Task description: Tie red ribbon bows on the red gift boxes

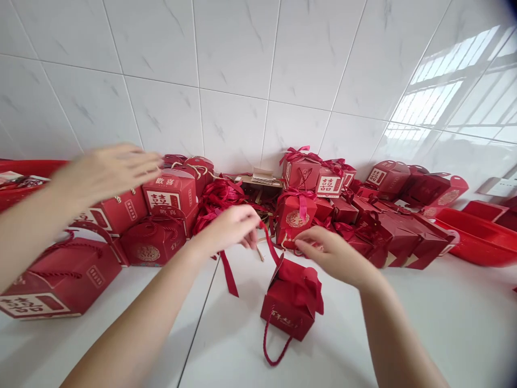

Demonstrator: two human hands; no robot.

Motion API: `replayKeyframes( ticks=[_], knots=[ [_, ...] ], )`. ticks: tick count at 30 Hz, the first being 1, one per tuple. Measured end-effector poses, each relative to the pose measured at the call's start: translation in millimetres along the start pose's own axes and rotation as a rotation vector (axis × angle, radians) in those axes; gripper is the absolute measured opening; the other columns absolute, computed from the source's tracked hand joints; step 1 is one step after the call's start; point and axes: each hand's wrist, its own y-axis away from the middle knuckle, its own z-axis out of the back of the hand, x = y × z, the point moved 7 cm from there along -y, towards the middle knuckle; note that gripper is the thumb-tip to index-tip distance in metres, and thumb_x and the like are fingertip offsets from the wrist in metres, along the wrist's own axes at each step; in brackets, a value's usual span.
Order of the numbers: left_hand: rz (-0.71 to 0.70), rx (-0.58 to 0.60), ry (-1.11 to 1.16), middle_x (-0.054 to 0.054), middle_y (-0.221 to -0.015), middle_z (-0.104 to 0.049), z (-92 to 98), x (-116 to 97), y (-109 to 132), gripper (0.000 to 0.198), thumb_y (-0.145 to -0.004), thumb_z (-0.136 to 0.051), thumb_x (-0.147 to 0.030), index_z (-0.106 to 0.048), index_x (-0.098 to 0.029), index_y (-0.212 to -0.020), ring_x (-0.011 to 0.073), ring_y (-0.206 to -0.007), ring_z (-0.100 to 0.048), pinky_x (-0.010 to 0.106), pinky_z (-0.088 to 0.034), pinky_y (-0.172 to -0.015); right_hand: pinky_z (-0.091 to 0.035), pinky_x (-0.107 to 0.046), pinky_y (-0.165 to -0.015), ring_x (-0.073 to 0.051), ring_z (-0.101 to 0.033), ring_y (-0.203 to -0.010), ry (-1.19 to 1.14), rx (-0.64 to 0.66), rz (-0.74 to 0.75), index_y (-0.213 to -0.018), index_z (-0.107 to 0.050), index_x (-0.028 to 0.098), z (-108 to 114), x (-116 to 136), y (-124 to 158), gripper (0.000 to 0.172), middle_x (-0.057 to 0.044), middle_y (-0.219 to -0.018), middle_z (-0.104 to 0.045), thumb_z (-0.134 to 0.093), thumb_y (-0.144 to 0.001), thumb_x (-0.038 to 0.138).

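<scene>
My left hand (236,226) pinches a dark red ribbon (271,242) at the middle of the table. The ribbon runs down to a small red gift box (288,296), which stands with its top flaps up and a twisted cord handle (277,350) hanging at its front. Another ribbon end (229,275) hangs below my left wrist. My right hand (329,248) hovers behind and right of the box, fingers apart and pointing left. It is close to an upright red box with a bow (295,218); whether it touches that box I cannot tell.
A co-worker's blurred hand (109,175) reaches in from the left over larger red boxes (169,194). A ribbon pile (220,196) lies behind my left hand. Many red boxes (398,237) crowd the right, beside a red plastic basin (480,237). A tiled wall (234,124) closes the back.
</scene>
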Motion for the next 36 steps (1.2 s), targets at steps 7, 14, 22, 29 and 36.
replayKeyframes(
  ticks=[7,14,22,29,36],
  knots=[
    [-0.318,-0.609,0.198,-0.004,-0.059,-0.056,66.4,-34.9,18.5,0.010,-0.075,-0.060,-0.027,-0.055,-0.020,-0.079,0.0128,-0.057,-0.059,0.024,-0.050,-0.058,-0.046,-0.029,-0.065,-0.021,-0.059,-0.085,-0.127,-0.285,-0.065,-0.098,-0.064,0.023,66.2,-11.6,57.9,0.037,-0.005,-0.093,-0.066,-0.054,-0.084,0.055],
    [-0.218,-0.008,-0.405,0.000,-0.079,-0.060,-29.0,-4.7,1.3,0.023,-0.084,-0.051,-0.042,-0.056,-0.021,-0.077,0.0164,-0.068,-0.054,0.027,-0.042,-0.063,-0.047,-0.036,-0.079,-0.022,-0.060,-0.090,-0.146,-0.107,-0.130,-0.094,-0.061,0.021,-9.2,-67.5,78.4,0.034,-0.007,-0.097,-0.065,-0.050,-0.088,0.052],
    [-0.205,0.047,-0.368,-0.003,-0.069,-0.043,-84.9,51.9,30.0,0.030,-0.093,-0.031,-0.044,-0.038,-0.022,-0.074,0.0156,-0.066,-0.045,0.028,-0.041,-0.066,-0.047,-0.030,-0.071,-0.015,-0.055,-0.078,-0.537,-0.075,-0.019,-0.088,-0.047,0.021,-53.9,-63.9,80.9,0.037,-0.001,-0.086,-0.055,-0.062,-0.080,0.053],
    [-0.078,0.122,-0.327,-0.004,-0.067,-0.043,-66.5,57.1,65.5,0.031,-0.089,-0.043,-0.047,-0.044,-0.021,-0.073,0.0135,-0.062,-0.040,0.025,-0.035,-0.059,-0.028,-0.020,-0.048,-0.006,-0.038,-0.055,-0.789,0.158,-0.086,-0.086,-0.039,0.022,-74.4,-52.3,97.3,0.044,0.006,-0.072,-0.046,-0.073,-0.072,0.047],
    [0.044,0.153,-0.287,-0.006,-0.057,-0.035,-37.7,71.1,66.4,0.042,-0.079,-0.057,-0.055,-0.048,-0.018,-0.062,0.0105,-0.054,-0.033,0.024,-0.026,-0.052,-0.017,-0.023,-0.047,-0.008,-0.025,-0.048,-0.630,-0.106,-0.209,-0.082,-0.040,0.022,-46.6,-67.1,105.0,0.037,0.010,-0.052,-0.032,-0.044,-0.088,0.058]
  ],
)
